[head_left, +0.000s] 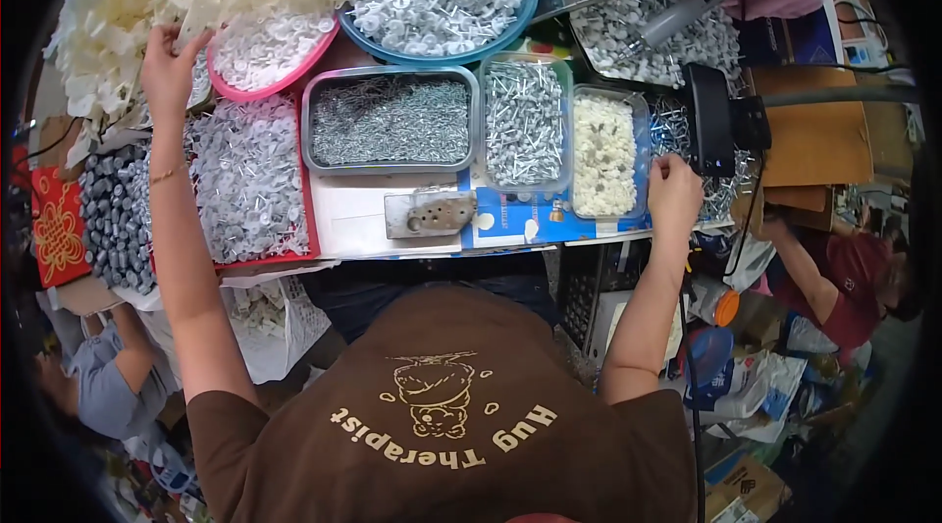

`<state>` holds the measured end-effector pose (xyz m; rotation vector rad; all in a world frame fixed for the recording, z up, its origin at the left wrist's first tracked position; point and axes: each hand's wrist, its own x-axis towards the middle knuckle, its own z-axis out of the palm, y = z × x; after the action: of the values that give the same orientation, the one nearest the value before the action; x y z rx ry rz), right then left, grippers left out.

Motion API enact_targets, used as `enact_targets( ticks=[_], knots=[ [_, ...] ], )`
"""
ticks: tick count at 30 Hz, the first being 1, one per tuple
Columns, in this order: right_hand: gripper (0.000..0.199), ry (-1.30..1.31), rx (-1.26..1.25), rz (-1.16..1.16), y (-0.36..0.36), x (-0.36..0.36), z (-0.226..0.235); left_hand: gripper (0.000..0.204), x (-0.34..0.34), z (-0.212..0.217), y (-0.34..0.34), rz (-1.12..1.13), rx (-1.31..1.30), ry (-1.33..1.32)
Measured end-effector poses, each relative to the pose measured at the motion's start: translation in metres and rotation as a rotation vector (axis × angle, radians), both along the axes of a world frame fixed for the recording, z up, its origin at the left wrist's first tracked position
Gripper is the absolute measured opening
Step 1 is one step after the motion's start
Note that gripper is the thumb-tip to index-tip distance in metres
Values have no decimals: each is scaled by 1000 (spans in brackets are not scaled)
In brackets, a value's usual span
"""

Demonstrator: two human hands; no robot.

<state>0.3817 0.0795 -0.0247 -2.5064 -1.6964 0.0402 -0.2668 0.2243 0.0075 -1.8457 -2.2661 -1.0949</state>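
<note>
At the far left of the table my left hand (pixel 172 72) reaches up to a heap of cream plastic pieces (pixel 108 42), thumb and fingers apart. Its thumb is close to the rim of a pink round tray (pixel 334 37) of small white plastic parts (pixel 270 47). On the right, my right hand (pixel 675 191) is closed in a pinch beside a pile of silver screws (pixel 670 126). Whatever its fingertips hold, if anything, is too small to make out. A clear tub (pixel 643 199) of small cream parts (pixel 602 145) stands just left of it.
A blue round tray (pixel 530 8) of white-headed nails, a clear box (pixel 312 155) of fine metal pins and a red tray (pixel 312 243) of clips fill the table. A perforated metal piece (pixel 429 214) lies in front. A black device (pixel 708 121) stands right. Other people (pixel 123 386) sit nearby.
</note>
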Motion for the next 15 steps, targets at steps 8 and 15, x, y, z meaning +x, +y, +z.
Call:
enact_targets(
  ticks=[8,15],
  knots=[
    [18,162,400,152,30,-21,19,30,-22,-17,-52,-100,-138,-954],
    [17,104,416,512,68,-31,11,22,-52,-11,-115,-261,24,-1569]
  ],
)
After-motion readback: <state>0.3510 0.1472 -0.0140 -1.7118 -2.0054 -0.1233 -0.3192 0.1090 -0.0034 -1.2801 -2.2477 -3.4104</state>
